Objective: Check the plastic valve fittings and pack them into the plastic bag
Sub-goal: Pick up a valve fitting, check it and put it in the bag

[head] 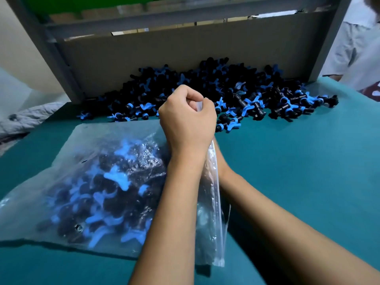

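Left hand (186,118) up over the teal bench (298,171), fingers (202,104) curled tight, clamped on the gathered mouth of the clear plastic bag (61,182). Right hand mostly hidden behind the left wrist, only forearm showing; cannot tell how its fingers lie. Bag slumped on the bench to the left, bulging with black-and-blue valve fittings (107,194) inside, blue winged handles pressed against the film. Beyond, a big loose heap of fittings (216,87) spread along the foot of a cardboard panel (164,54) in a grey frame (61,64). Far right, a person's pale sleeve (355,44).
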A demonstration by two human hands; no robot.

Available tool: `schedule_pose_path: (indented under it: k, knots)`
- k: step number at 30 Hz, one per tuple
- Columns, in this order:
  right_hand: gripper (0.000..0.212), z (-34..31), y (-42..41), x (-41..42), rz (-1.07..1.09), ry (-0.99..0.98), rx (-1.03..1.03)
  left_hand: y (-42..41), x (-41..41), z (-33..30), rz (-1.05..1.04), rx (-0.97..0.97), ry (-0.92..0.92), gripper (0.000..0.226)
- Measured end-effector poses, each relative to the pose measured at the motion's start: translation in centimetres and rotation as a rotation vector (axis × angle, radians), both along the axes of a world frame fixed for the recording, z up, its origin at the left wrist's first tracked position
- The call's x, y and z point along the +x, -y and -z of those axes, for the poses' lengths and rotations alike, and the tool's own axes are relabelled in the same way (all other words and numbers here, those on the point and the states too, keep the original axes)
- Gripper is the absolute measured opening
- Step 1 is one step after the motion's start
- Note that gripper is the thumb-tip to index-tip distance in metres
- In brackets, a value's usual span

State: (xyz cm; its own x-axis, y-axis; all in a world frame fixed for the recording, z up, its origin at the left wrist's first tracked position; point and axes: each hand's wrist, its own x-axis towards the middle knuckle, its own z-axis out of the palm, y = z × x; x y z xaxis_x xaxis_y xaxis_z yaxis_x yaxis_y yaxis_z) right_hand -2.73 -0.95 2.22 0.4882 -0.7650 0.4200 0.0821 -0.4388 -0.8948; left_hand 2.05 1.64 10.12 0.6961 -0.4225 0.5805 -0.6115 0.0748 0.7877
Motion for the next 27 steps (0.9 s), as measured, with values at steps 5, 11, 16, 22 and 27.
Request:
schedule_pose_path:
  k: [5, 11, 16, 22, 27]
  knots:
    - [0.007, 0.8, 6.1, -2.6, 0.526, -0.469, -0.325, 1.0, -0.3, 2.8, 0.012, 0.227, -0.09, 0.007]
    - [0.052, 1.1, 11.6, -4.7, 0.347, -1.063, -0.4, 2.0, -0.5, 5.5, 0.151, 0.347, -0.131, 0.019]
    - [0.028, 0.9, 11.0, -6.5, 0.32, -0.859, -0.358, 2.3, -0.5, 6.0, 0.164, 0.25, -0.107, 0.014]
    - [0.039, 1.2, 8.6, -9.5, 0.431, -0.496, -0.272, 2.7, 0.0, 6.3, 0.324, 0.364, -0.05, 0.022]
    - [0.051, 1.3, 7.8, -10.9, 0.156, -0.266, -0.045, 2.5, -1.4, 6.6, 0.641, 0.398, -0.402, 0.017]
